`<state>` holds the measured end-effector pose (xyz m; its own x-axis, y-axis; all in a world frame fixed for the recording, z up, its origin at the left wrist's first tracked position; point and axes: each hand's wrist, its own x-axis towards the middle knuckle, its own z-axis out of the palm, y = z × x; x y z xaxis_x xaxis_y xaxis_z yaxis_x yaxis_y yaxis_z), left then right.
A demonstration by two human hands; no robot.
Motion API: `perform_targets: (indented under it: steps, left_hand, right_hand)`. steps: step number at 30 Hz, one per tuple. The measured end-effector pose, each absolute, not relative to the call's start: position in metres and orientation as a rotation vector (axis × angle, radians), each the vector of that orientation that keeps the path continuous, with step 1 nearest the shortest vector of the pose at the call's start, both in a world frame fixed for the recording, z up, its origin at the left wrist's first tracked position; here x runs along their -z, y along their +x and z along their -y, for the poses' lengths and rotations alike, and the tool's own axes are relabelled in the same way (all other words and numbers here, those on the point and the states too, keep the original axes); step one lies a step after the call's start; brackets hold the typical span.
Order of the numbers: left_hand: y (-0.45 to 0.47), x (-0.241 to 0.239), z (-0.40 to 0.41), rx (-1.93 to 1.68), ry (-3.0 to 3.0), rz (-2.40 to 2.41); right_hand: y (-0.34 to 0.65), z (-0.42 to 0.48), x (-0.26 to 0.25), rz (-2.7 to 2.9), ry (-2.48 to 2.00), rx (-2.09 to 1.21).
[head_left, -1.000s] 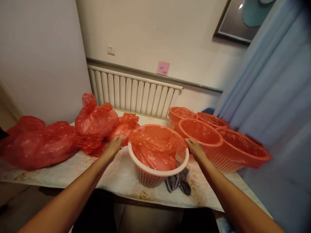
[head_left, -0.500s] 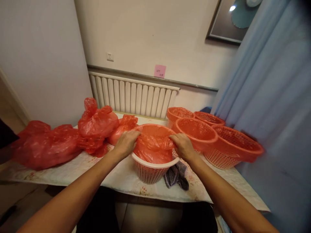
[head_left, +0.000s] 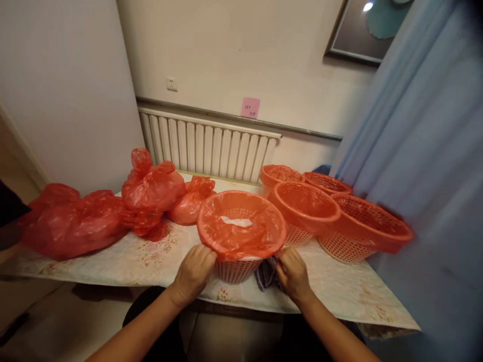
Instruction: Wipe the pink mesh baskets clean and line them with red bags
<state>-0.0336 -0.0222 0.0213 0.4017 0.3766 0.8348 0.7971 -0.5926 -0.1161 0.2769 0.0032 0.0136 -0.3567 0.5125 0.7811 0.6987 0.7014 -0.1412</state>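
Observation:
A white perforated plastic basket (head_left: 236, 271) stands upright near the table's front edge. Over its rim lies a red plastic bag (head_left: 241, 246), lining the inside and folded down outside. At the near left of the rim, my left hand (head_left: 195, 271) is closed on the bag's edge. My right hand (head_left: 292, 271) pinches the bag's edge at the near right. Inside the basket a small white patch shows through the film. A dark cloth (head_left: 266, 274) lies beside the basket, partly hidden behind my right hand.
Several lined baskets (head_left: 307, 206) stand to the right beside a blue curtain (head_left: 426, 151). Filled red bags (head_left: 151, 186) lie on the left of the table (head_left: 332, 286), which has a floral cover. A white radiator (head_left: 207, 146) is behind.
Both hands have come down and toward me, drawing the bag over the basket's near rim. The white rim that showed before is now mostly covered.

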Motion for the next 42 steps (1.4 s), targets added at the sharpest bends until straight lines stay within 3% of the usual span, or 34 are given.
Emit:
perform_targets:
  steps: [7, 19, 30, 42]
  left_hand:
    - [-0.027, -0.014, 0.024, 1.128, -2.238, 1.018]
    - [-0.022, -0.025, 0.033, 1.279, -2.278, 1.028]
    - [-0.017, -0.027, 0.038, 1.273, -2.323, 0.998]
    - [-0.015, -0.013, 0.026, 1.026, -2.399, 1.137]
  right_hand:
    - [0.266, -0.005, -0.007, 1.567, -1.08, 0.258]
    - [0.274, -0.005, -0.059, 1.888, -1.047, 0.15]
    - [0.277, 0.003, -0.057, 1.732, -0.919, 0.333]
    - [0.287, -0.016, -0.012, 2.077, -0.98, 0.038]
